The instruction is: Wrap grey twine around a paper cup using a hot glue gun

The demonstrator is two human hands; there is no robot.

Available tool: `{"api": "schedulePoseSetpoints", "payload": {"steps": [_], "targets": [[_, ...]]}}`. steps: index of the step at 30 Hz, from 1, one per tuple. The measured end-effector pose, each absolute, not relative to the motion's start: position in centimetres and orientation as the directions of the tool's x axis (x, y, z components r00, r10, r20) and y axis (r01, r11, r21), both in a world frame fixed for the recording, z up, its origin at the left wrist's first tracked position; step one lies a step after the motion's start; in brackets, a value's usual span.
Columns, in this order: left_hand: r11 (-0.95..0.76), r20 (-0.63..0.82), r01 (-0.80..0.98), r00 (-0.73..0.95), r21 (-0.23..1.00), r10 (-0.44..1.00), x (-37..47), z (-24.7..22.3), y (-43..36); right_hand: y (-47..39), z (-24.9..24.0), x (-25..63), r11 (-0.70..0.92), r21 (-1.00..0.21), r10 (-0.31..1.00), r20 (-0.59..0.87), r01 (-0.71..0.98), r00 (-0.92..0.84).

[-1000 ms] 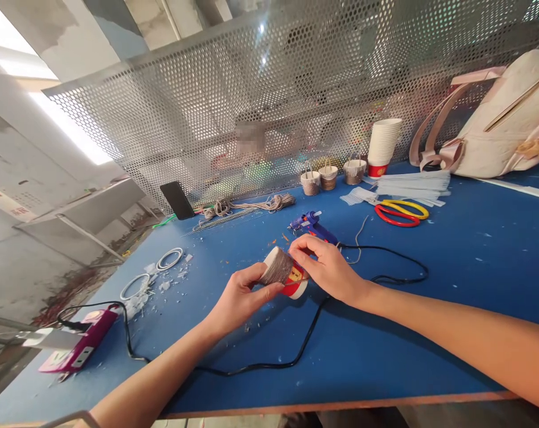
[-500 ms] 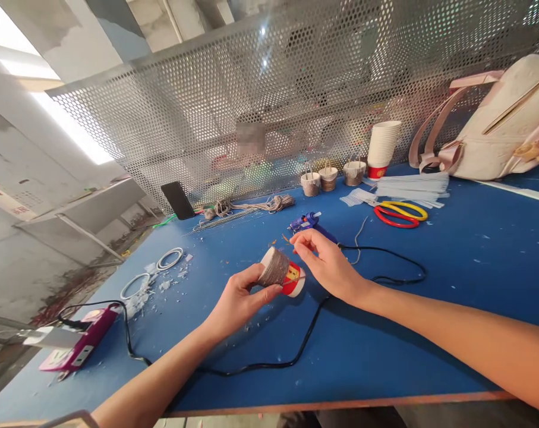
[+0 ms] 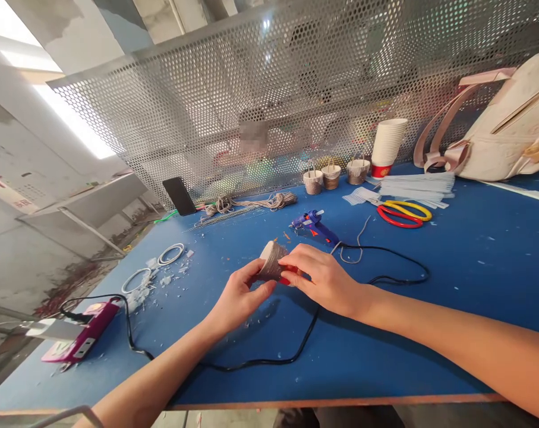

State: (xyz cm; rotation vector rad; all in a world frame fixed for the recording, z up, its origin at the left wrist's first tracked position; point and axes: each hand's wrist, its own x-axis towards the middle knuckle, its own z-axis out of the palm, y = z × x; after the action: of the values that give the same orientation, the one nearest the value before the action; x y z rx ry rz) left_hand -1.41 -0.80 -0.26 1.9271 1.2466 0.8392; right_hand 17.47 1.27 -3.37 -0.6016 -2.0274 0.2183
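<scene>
A paper cup wound with grey-brown cord [image 3: 273, 261] is held tilted above the table, its pale end up and to the left. My left hand [image 3: 245, 291] grips it from the left, thumb below and fingers behind. From the right, my right hand [image 3: 320, 273] closes its fingertips on the cup's red, lower part, covering most of it. Whether those fingers also pinch a cord end is hidden. Just beyond my right hand lies a blue glue gun [image 3: 314, 226], with a loose piece of cord [image 3: 356, 260] beside it.
Scissors [image 3: 403, 214] and white strips [image 3: 418, 187] lie right, before stacked cups [image 3: 388, 145] and a backpack [image 3: 505, 131]. Cord-wrapped small baskets [image 3: 312, 182], cord bundles [image 3: 273, 202] and a phone [image 3: 179, 196] line the mesh screen [image 3: 198, 119]. A black cable [image 3: 269, 362] runs to a power strip [image 3: 84, 336].
My right hand has come down and left onto the cup, closing over its red part. The glue gun now shows more fully. The view has shifted slightly.
</scene>
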Motion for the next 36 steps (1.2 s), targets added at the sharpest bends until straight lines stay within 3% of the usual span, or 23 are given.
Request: {"api": "schedulePoseSetpoints", "payload": {"steps": [5,10,12,16,18,20,25,28,32,36], "targets": [[-0.353,0.175,0.536,0.355,0.766,0.918,-0.8,-0.3,-1.2,1.3,-3.5,17.4,0.862,-0.198,0.436,0.759,0.467,-0.483],[-0.411,0.245,0.644,0.334,0.646,0.91,-0.6,-0.5,-1.3,1.1,-3.2,17.5,0.777,-0.46,0.624,0.655,0.43,-0.426],[-0.433,0.272,0.66,0.339,0.614,0.901,-0.5,-0.7,-1.4,1.1,-3.1,17.6,0.776,-0.485,0.628,0.652,0.403,-0.425],[-0.439,0.272,0.679,0.345,0.588,0.898,-0.4,-0.8,-1.4,1.0,-3.3,17.4,0.853,-0.246,0.47,0.745,0.459,-0.474],[-0.425,0.258,0.685,0.338,0.591,0.905,-0.4,-0.8,-1.4,1.1,-3.4,17.3,0.849,-0.185,0.441,0.764,0.495,-0.471],[-0.415,0.254,0.677,0.329,0.608,0.909,-0.5,-0.7,-1.4,1.2,-3.4,17.4,0.826,-0.277,0.498,0.768,0.491,-0.403],[-0.396,0.24,0.659,0.318,0.64,0.917,-1.4,-0.2,-1.0,1.9,-2.6,18.1,0.68,-0.648,0.727,0.657,0.344,-0.199],[-0.384,0.23,0.644,0.314,0.662,0.921,-2.0,0.1,-0.5,2.1,-2.4,18.4,0.609,-0.715,0.793,0.554,0.343,-0.251],[-0.372,0.231,0.63,0.297,0.682,0.927,-2.0,0.6,0.3,1.9,-3.0,18.4,0.677,-0.636,0.736,0.584,0.37,-0.343],[-0.342,0.178,0.652,0.306,0.676,0.935,-1.3,0.9,0.6,1.7,-3.7,18.5,0.787,-0.447,0.607,0.682,0.425,-0.407]]}}
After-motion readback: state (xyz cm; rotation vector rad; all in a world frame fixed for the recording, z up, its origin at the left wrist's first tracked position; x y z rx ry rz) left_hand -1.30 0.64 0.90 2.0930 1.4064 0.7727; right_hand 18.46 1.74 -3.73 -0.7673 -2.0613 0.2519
